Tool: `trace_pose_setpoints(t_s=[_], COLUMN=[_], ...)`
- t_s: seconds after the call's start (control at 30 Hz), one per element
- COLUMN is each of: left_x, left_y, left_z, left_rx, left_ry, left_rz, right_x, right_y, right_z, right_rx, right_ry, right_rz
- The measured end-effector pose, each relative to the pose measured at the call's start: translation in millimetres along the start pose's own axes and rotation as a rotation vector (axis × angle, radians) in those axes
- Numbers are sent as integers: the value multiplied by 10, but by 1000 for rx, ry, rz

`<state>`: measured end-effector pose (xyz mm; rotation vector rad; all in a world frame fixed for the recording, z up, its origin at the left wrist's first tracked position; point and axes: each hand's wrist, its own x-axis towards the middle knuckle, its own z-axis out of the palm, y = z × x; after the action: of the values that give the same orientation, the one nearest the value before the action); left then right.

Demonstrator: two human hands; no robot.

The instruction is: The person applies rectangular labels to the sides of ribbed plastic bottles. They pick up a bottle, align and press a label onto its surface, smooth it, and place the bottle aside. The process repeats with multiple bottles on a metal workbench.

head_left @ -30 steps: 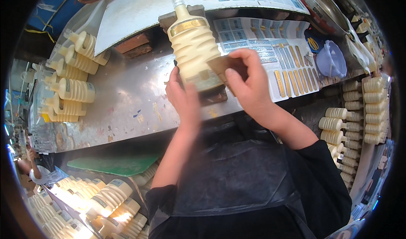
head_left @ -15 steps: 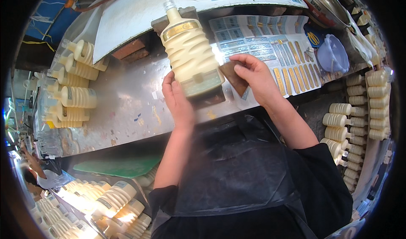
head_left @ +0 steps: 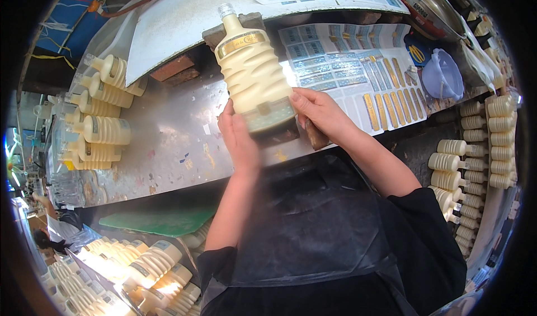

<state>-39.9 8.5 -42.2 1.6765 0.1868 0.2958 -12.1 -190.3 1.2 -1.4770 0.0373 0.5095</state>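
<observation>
One hand point(head_left: 239, 139) (left) gripping cream bottle point(head_left: 251, 72) — right hand point(head_left: 325, 115) touching it, clutching brown piece point(head_left: 316, 136).

Metal bench point(head_left: 173, 131) with bottles point(head_left: 106, 130), sticker sheets point(head_left: 352, 104)

— Any print legible?
— From my remote feed: gold label point(head_left: 240, 43) on the cream ribbed bottle point(head_left: 251, 75), dark lettering across it. Sticker sheet point(head_left: 351, 101): print too small for me.

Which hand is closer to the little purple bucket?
The right hand: it's left of the purple bucket, across the label sheet. The left hand is farther, by the left side of the cream bottle.
</observation>
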Motion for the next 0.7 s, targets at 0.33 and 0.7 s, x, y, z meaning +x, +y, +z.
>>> trace_pose_setpoints(t_s=[0.33,0.7], left_x=[-143,-68], left_y=[172,239], left_z=[-90,-19], left_rx=[187,409], left_ry=[-59,67], left_rz=[363,541], right_x=[66,-283], right_y=[-71,-583], right_z=[-103,58], right_rx=[-230,-893], right_ry=[109,459], right_rz=[-41,-827])
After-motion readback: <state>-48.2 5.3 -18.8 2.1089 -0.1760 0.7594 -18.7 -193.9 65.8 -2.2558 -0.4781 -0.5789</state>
